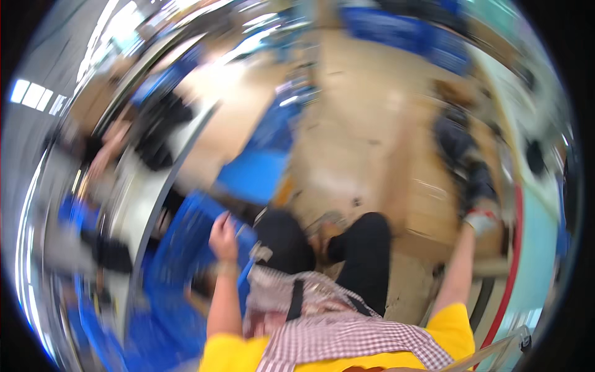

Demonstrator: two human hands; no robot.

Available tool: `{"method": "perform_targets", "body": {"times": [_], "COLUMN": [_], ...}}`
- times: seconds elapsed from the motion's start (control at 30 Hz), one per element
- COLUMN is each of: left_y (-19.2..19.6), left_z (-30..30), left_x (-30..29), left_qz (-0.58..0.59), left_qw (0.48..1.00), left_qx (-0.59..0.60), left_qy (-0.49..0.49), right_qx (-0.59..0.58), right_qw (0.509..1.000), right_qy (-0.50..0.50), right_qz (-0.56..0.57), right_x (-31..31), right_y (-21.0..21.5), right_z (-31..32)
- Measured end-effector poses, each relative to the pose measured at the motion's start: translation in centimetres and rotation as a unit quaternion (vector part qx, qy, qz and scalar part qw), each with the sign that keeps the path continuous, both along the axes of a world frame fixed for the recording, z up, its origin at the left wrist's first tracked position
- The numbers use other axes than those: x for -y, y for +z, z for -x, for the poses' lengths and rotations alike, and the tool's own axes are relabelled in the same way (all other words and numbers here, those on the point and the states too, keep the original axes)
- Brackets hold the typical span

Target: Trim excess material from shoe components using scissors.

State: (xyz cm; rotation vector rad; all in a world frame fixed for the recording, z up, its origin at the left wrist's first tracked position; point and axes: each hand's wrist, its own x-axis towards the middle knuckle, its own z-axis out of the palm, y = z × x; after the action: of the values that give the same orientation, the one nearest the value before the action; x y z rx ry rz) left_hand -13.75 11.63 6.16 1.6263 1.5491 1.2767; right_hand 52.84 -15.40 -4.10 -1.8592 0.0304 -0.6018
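1. Right hand (481,221): arm stretched out right, at the near end of a dark, elongated bundle (460,146), perhaps fabric. A pale, red-marked covering shows at the hand; blur hides the fingers, so cannot tell whether they grasp.
2. Bundle lies just beyond the right hand, at the far-right side of the brown cardboard carton (424,201). Long axis runs away from the person, far end leaning slightly left. Right hand clearly nearer.
3. Left hand (223,239): above the blue plastic crate (176,239), well apart from the bundle. Fingers look partly curled, nothing visible in them; cannot tell if clenched.
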Motion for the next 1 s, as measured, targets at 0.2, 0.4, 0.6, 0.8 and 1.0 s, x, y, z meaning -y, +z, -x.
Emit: {"method": "perform_targets", "body": {"times": [0.2, 0.4, 0.6, 0.8, 1.0], "left_y": [-2.0, 0.0, 5.9, 10.6, 12.4], "left_z": [11.8, 28.4, 40.7, 36.7, 41.8], "left_x": [0.1, 2.0, 1.1, -4.5, -7.8], "left_qz": [-0.07, -0.157, -0.169, -0.126, 0.126], "left_qw": [0.974, 0.852, 0.723, 0.716, 0.732], "left_qx": [-0.101, -0.066, -0.276, -0.559, -0.549], "left_qy": [0.19, 0.495, 0.611, 0.398, 0.384], "right_qx": [-0.139, -0.147, -0.204, -0.191, -0.174], "right_qw": [0.978, 0.966, 0.972, 0.98, 0.98], "right_qy": [-0.141, -0.031, 0.004, 0.044, 0.089], "right_qz": [0.068, 0.21, 0.115, 0.032, -0.04], "right_x": [2.5, 2.5, 3.7, 3.5, 5.0], "right_y": [0.7, 4.7, 9.9, 13.1, 15.4], "right_z": [-9.1, -3.9, 1.5, 5.5, 4.6]}}
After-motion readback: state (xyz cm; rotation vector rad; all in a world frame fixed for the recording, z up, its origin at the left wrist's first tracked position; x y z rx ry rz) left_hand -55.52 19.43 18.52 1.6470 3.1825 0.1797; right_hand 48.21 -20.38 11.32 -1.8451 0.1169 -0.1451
